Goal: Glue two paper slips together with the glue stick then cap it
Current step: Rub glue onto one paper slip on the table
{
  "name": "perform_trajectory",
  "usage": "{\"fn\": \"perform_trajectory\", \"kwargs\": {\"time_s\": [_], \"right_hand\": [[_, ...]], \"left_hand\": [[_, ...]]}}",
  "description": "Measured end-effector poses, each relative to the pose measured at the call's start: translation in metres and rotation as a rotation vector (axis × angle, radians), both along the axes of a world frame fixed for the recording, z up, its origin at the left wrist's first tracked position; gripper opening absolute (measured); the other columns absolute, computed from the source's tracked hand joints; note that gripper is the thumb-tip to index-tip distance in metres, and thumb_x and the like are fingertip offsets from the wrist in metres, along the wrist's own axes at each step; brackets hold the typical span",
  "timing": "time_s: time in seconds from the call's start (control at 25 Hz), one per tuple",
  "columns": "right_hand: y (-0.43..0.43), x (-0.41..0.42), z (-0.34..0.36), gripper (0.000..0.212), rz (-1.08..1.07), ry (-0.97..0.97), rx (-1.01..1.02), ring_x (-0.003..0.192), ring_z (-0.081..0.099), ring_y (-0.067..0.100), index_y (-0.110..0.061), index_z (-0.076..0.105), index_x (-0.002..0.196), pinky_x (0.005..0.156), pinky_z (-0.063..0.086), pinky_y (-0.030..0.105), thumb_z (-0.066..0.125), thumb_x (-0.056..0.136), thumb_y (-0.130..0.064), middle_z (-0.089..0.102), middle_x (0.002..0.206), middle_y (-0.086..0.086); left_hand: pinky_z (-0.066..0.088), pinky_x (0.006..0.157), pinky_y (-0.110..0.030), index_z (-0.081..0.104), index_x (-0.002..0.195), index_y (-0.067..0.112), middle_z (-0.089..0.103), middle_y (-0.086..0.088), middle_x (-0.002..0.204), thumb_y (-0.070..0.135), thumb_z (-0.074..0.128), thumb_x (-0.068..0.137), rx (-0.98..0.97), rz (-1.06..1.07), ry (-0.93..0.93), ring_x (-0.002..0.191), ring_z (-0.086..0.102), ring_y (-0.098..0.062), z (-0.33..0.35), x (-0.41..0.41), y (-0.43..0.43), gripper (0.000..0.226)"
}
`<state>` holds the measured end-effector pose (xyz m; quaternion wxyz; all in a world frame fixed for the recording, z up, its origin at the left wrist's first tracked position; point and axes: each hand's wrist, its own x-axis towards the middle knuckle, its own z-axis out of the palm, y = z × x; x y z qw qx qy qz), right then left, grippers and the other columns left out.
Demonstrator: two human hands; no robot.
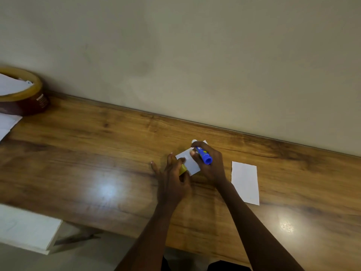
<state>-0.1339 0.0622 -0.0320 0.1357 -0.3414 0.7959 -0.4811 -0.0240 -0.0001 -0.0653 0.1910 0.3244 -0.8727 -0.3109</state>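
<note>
A blue glue stick [204, 155] lies tilted in my right hand [210, 165], its tip pointing down toward a white paper slip [190, 163] on the wooden table [97, 153]. My left hand [173, 180] rests on the slip's left edge, with a small yellow cap [183, 169] tucked under its thumb. The slip's far end shows beyond my right fingers. A second white paper slip [245, 182] lies flat to the right of my right wrist, touched by neither hand.
A round brown tub [29, 100] with paper inside stands at the far left against the wall. White sheets [6, 124] lie beside it. A white board [27, 229] juts out below the table's near edge at the left.
</note>
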Motion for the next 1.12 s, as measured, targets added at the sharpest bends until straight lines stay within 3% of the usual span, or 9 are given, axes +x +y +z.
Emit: {"fn": "perform_trajectory", "kwargs": {"time_s": [0.08, 0.16, 0.28, 0.4, 0.6, 0.8, 0.92, 1.12], "right_hand": [[-0.006, 0.008, -0.003, 0.022, -0.177, -0.276, -0.207, 0.07, 0.055, 0.009, -0.007, 0.059, 0.099, 0.065, 0.045, 0.016, 0.054, 0.084, -0.023, 0.062, 0.082, 0.001], [-0.01, 0.01, -0.006, 0.02, -0.258, -0.4, -0.225, 0.067, 0.053, 0.008, -0.004, 0.053, 0.103, 0.058, 0.044, 0.008, 0.056, 0.085, -0.012, 0.056, 0.077, -0.005], [-0.012, 0.012, -0.008, 0.011, -0.227, -0.363, -0.137, 0.065, 0.05, 0.005, -0.01, 0.056, 0.08, 0.06, 0.042, 0.003, 0.066, 0.077, -0.005, 0.052, 0.07, -0.01], [-0.013, 0.013, -0.009, 0.03, -0.203, -0.29, -0.078, 0.058, 0.049, 0.004, -0.027, 0.049, 0.063, 0.058, 0.039, 0.0, 0.07, 0.074, -0.009, 0.051, 0.06, -0.011], [-0.016, 0.015, -0.017, 0.011, -0.23, -0.19, -0.084, 0.053, 0.049, 0.005, -0.004, 0.061, 0.073, 0.055, 0.039, 0.003, 0.071, 0.073, -0.009, 0.056, 0.061, -0.001], [-0.021, 0.015, -0.023, 0.013, -0.48, -0.047, -0.142, 0.05, 0.044, 0.001, 0.001, 0.06, 0.075, 0.054, 0.038, 0.008, 0.069, 0.073, -0.007, 0.056, 0.064, 0.004], [-0.023, 0.011, -0.025, 0.016, -0.618, -0.049, -0.157, 0.051, 0.044, 0.008, 0.001, 0.059, 0.082, 0.053, 0.035, 0.012, 0.068, 0.076, -0.011, 0.063, 0.069, 0.016], [-0.025, 0.006, -0.022, 0.024, -0.695, -0.097, -0.192, 0.069, 0.054, 0.018, 0.001, 0.059, 0.097, 0.057, 0.039, 0.001, 0.066, 0.078, -0.011, 0.067, 0.089, 0.022]], "left_hand": [[-0.019, 0.107, -0.051, 0.049, 0.122, 0.015, 0.044, -0.015, 0.14, 0.019, 0.054, 0.079, -0.013, 0.018, 0.001, 0.14, 0.019, -0.021, -0.001, -0.001, 0.001, 0.044], [-0.018, 0.107, -0.051, 0.049, 0.121, 0.014, 0.045, -0.016, 0.139, 0.02, 0.054, 0.078, -0.027, 0.031, 0.008, 0.139, 0.022, -0.022, -0.001, -0.001, 0.001, 0.044], [-0.016, 0.108, -0.052, 0.048, 0.123, 0.012, 0.047, -0.016, 0.138, 0.023, 0.05, 0.077, -0.028, 0.028, 0.004, 0.139, 0.024, -0.023, 0.0, -0.001, 0.001, 0.046], [-0.012, 0.109, -0.057, 0.048, 0.121, 0.009, 0.048, -0.016, 0.137, 0.027, 0.045, 0.075, -0.029, 0.022, -0.005, 0.138, 0.025, -0.023, 0.0, -0.001, 0.001, 0.049], [-0.013, 0.109, -0.056, 0.048, 0.121, 0.009, 0.046, -0.015, 0.138, 0.029, 0.046, 0.075, -0.027, 0.02, -0.022, 0.139, 0.024, -0.024, -0.001, -0.001, 0.001, 0.05], [-0.016, 0.109, -0.053, 0.048, 0.122, 0.014, 0.047, -0.015, 0.138, 0.033, 0.045, 0.072, -0.007, 0.037, -0.033, 0.138, 0.026, -0.022, 0.001, -0.001, 0.0, 0.054], [-0.017, 0.109, -0.052, 0.048, 0.122, 0.013, 0.05, -0.017, 0.135, 0.033, 0.046, 0.07, -0.005, 0.043, -0.028, 0.137, 0.028, -0.024, 0.002, -0.001, 0.0, 0.055], [-0.016, 0.109, -0.052, 0.049, 0.121, 0.013, 0.046, -0.018, 0.138, 0.034, 0.049, 0.069, 0.002, 0.047, -0.041, 0.136, 0.031, -0.027, 0.002, -0.001, 0.0, 0.055]]}}
